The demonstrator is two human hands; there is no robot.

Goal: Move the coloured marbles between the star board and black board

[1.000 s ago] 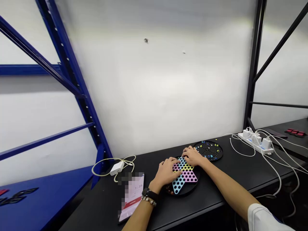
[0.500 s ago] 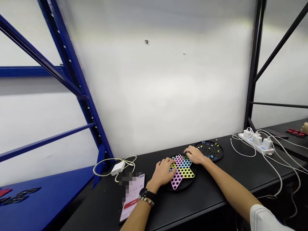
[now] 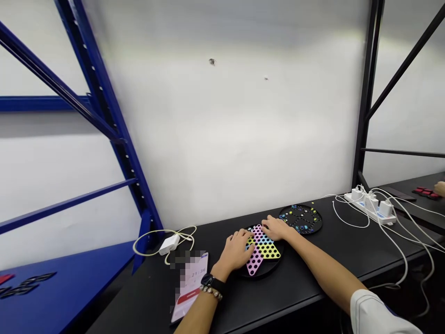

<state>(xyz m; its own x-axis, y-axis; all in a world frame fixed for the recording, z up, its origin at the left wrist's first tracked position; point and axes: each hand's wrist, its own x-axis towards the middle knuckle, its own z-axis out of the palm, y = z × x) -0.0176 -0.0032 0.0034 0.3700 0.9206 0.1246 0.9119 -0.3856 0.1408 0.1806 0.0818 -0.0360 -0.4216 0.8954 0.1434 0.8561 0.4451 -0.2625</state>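
Both hands lie palm-down and open, fingers loosely spread, and neither visibly closes on anything. The left hand (image 3: 236,250) rests against the near-left side of a star-shaped perforated board (image 3: 267,250) in pink, yellow and blue, while the right hand (image 3: 276,228) lies across its far tip. Flat, spread fingers seem well suited to a thin board like this, since they share the pressure rather than loading one spot. The star sits on a round black tray (image 3: 264,272) on the black surface (image 3: 295,290), just beside a second round black disc (image 3: 301,219) dotted with small coloured marbles (image 3: 306,227). A smartwatch (image 3: 207,279) and a beaded bracelet (image 3: 211,292) circle the left wrist, near a phone (image 3: 189,287) with a pixelated screen. Further left lies a white charger (image 3: 169,244) with its looped cable (image 3: 163,236); to the right, a white power strip (image 3: 368,206) trails cords. At far right, another person's hand (image 3: 441,188) is near red pieces (image 3: 423,192).
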